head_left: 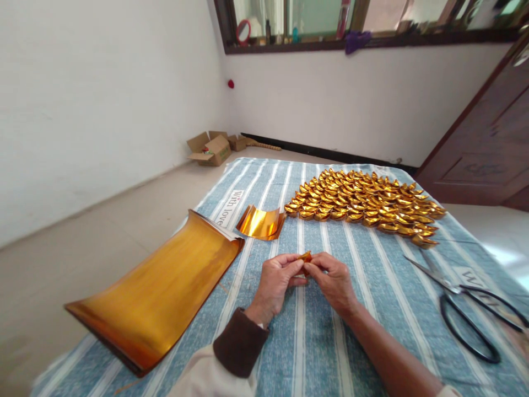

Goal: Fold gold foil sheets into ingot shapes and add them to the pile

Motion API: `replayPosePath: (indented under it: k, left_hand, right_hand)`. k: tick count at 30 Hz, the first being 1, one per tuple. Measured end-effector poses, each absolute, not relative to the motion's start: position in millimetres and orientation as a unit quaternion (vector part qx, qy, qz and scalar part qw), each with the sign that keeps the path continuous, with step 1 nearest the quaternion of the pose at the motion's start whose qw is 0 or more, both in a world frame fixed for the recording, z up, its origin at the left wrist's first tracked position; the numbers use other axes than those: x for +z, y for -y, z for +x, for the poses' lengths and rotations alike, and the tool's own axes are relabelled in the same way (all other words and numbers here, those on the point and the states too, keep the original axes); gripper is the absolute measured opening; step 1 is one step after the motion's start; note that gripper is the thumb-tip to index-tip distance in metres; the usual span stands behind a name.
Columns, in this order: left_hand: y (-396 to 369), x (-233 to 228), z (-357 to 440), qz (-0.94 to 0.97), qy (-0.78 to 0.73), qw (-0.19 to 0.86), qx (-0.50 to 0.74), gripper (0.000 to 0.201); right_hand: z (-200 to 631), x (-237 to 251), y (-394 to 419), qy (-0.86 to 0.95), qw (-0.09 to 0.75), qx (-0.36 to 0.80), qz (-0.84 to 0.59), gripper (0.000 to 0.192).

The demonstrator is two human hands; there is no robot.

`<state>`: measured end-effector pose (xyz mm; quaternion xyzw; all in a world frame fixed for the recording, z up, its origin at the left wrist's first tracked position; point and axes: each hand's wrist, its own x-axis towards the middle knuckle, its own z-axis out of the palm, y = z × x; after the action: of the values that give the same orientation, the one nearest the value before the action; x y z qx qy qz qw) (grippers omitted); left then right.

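Observation:
Between my two hands is a small folded piece of gold foil paper (pixel 306 257), mostly hidden by the fingers. My left hand (pixel 276 281) pinches it from the left, thumb and fingers pressed together. From the other side my right hand (pixel 334 278) grips it with thumb and forefinger. Both hands are above the striped cloth near the middle of the table. Just beyond the left hand lies a small stack of cut gold foil sheets (pixel 260 223), curled at the edges. Farther back on the right, many boat-shaped folded gold paper ingots (pixel 355 196) stand in close rows.
A large stack of gold foil sheets (pixel 165 292) lies at the left table edge. Black-handled scissors (pixel 452 289) rest at the right, blades partly apart. A blue striped tablecloth (pixel 285 342) covers the table. Open cardboard boxes (pixel 212 150) sit on the floor by the wall.

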<state>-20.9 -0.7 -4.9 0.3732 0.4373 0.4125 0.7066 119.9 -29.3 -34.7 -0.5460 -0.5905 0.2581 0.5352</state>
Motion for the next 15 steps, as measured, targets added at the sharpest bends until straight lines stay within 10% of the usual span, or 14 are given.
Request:
replayPosePath:
  k: [15]
  left_hand:
    - [-0.7,-2.2,-19.1,0.335,-0.441,0.717,0.424,0.013]
  right_hand:
    - [117.6,-36.4,31.3,0.604,0.534,0.24,-0.541,0.011]
